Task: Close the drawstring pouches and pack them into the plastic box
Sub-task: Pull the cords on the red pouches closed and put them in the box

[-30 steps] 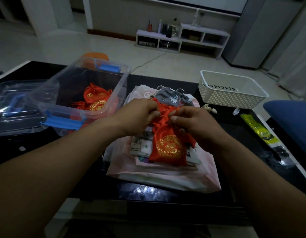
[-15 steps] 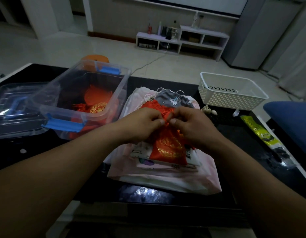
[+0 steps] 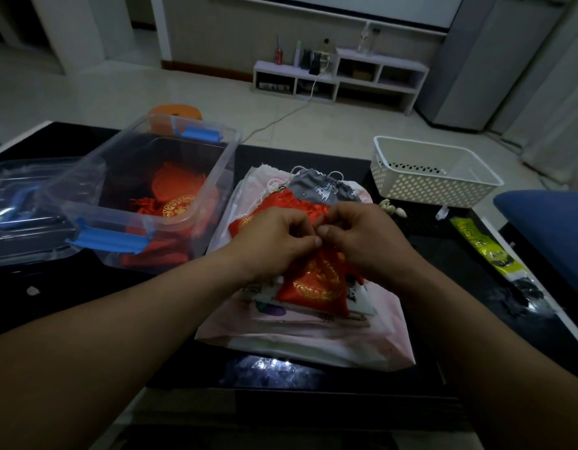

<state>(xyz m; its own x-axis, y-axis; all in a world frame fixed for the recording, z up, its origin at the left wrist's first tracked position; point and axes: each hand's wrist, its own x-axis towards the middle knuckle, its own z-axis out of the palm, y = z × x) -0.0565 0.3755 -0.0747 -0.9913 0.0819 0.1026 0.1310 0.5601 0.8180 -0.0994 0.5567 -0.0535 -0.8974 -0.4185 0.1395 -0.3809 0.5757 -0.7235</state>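
A red drawstring pouch with a gold emblem (image 3: 316, 284) lies on a stack of pale pouches (image 3: 300, 323) at the table's middle. My left hand (image 3: 274, 241) and my right hand (image 3: 362, 238) meet fingertip to fingertip above it, both pinching its gathered neck. A second red pouch (image 3: 281, 203) lies just behind my hands, and a grey printed pouch (image 3: 323, 190) lies further back. The clear plastic box with blue latches (image 3: 144, 219) stands open to the left, holding several red pouches (image 3: 174, 199).
The box's clear lid (image 3: 18, 206) lies at the far left. A white perforated basket (image 3: 433, 173) stands at the back right, with a yellow packet (image 3: 485, 248) near the right edge. A blue cushion (image 3: 550, 228) sits beyond it.
My hands have closed together over the red pouch's neck and lifted its top toward me, so the pouch now bunches and tilts. The view has dipped slightly.
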